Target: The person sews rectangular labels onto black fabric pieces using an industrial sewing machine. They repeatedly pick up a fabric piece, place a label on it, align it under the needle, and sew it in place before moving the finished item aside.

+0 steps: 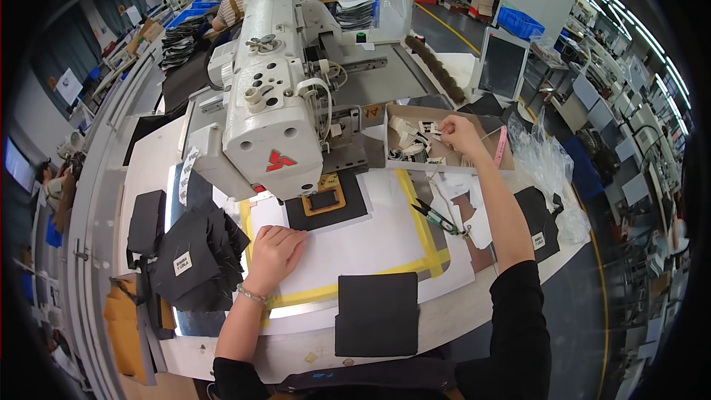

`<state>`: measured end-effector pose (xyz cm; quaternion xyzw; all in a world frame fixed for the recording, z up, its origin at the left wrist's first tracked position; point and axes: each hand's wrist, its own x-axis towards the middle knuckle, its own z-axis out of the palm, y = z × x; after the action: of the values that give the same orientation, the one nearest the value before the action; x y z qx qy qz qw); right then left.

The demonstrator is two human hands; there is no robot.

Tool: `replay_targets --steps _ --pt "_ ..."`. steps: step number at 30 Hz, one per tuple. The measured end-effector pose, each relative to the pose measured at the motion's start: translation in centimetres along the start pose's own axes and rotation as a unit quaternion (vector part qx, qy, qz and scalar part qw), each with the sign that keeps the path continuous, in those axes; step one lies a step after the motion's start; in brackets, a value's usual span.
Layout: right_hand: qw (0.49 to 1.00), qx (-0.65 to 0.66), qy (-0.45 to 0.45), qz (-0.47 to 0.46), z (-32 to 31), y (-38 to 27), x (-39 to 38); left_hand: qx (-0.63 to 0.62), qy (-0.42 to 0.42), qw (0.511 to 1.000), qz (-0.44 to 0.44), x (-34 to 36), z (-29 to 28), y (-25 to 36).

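Note:
My right hand (459, 135) reaches into a shallow cardboard box (485, 162) of small cloth labels, its fingers closed on a white label (430, 127). On the white sheet edged with yellow tape, my left hand (274, 250) rests loosely with nothing visible in it. Just beyond its fingertips, a black fabric piece (348, 213) lies under the head of a white sewing machine (274, 104). A yellow frame (324, 198) sits on that fabric. Close to me at the table's front edge is a stack of black fabric squares (376, 315).
Black pieces with sewn-on labels (196, 259) are piled at the left. Thread snips (437, 216) lie right of the taped sheet. Farther right are a black labelled piece (539, 226) and clear plastic bags (544, 170). A screen (502, 65) stands behind the box.

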<state>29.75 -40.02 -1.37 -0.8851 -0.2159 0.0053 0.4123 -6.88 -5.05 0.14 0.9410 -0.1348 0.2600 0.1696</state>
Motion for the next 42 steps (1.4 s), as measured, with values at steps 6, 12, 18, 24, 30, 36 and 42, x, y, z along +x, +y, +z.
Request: replay_targets --steps 6,12,18,24,30,36,42 --pt "0.948 0.303 0.087 -0.051 -0.5 -4.0 -4.6 -0.114 -0.007 0.991 -0.067 0.3 -0.3 0.4" --pt "0.884 0.451 -0.116 0.026 8.2 -15.4 -17.6 -0.478 -0.038 0.854 -0.203 2.9 1.8 5.5" --pt "0.814 0.526 -0.225 0.104 12.0 -17.7 -22.0 -0.476 -0.06 0.844 -0.241 2.2 2.6 4.3" --pt "0.893 0.4 -0.201 0.041 11.7 -19.3 -20.1 -0.452 -0.104 0.843 -0.272 2.5 2.0 3.3" --pt "0.937 0.227 -0.265 0.024 10.4 -19.0 -15.3 -0.391 -0.054 0.878 -0.27 3.8 1.7 2.2" --pt "0.921 0.29 -0.261 -0.011 13.0 -18.6 -13.5 -0.31 0.037 0.924 -0.222 3.7 2.9 0.5" --pt "0.942 0.059 -0.169 -0.284 15.1 -16.9 -11.8 -0.072 0.069 0.995 -0.025 3.0 4.8 -1.8"
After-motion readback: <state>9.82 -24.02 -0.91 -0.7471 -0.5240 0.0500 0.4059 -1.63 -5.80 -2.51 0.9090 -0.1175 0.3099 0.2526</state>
